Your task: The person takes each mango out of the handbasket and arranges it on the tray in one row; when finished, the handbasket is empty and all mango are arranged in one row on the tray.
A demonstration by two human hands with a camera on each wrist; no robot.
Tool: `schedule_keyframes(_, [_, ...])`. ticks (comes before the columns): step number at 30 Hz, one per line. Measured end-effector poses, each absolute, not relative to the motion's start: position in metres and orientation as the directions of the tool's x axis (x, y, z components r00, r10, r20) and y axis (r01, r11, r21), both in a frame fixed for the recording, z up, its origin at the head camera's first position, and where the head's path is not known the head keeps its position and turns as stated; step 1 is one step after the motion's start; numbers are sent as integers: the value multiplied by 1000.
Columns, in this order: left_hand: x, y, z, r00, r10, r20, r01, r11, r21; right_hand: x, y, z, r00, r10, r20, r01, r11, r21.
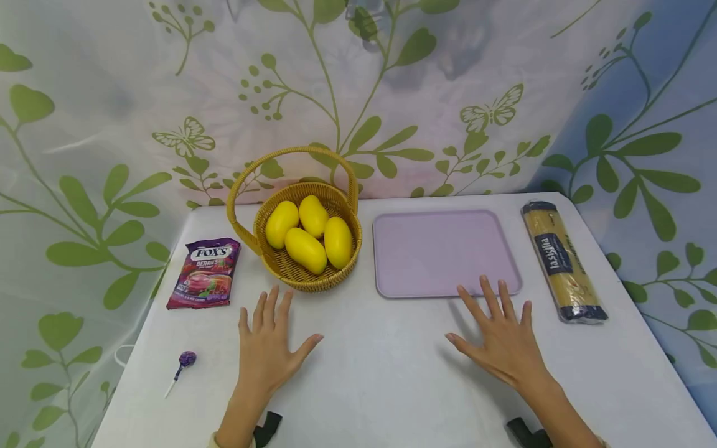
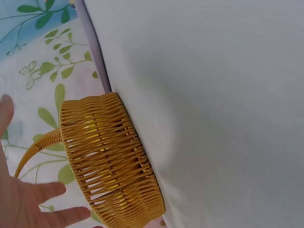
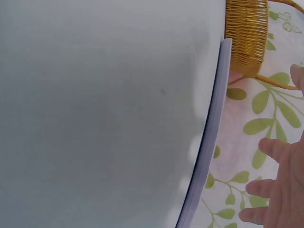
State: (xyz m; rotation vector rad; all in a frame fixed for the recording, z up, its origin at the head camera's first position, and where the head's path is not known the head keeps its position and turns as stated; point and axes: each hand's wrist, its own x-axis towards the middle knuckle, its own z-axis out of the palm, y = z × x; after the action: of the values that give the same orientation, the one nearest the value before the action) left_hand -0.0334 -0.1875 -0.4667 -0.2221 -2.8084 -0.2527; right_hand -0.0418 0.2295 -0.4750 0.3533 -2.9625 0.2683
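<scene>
My left hand (image 1: pixel 267 348) hovers with spread fingers in front of the wicker basket (image 1: pixel 318 285), holding nothing. Several yellow mangoes (image 1: pixel 305 250) lie inside that basket, whose tall handle arches over its back left. On the right, my right hand (image 1: pixel 501 339) is also spread and bare, its fingertips near the front edge of a lilac tray (image 1: pixel 442 255). In the left wrist view the basket (image 2: pixel 111 161) stands beyond the left fingers (image 2: pixel 66 217). The right wrist view has the tray's side (image 3: pixel 209 142) beyond the right fingers (image 3: pixel 273 149).
Left of the basket lies a purple candy bag (image 1: pixel 205 274), with a wrapped lollipop (image 1: pixel 187 359) nearer the front. A pack of spaghetti (image 1: pixel 562 261) lies right of the tray. Behind the white table (image 1: pixel 381 386) hangs a leaf-patterned cloth (image 1: pixel 392 87).
</scene>
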Motion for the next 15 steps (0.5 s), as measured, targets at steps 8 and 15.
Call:
schedule_keyframes(8, [-58,-192,-470,-910,-43,413,166,875,455,-59,211,-464,-922,-285,263,-346,911,-225])
schedule_keyframes(15, [-80,-190,-478,-910,-165,381,103,799,592,-80,180,-452,-882,-343,323,-429,869,-247])
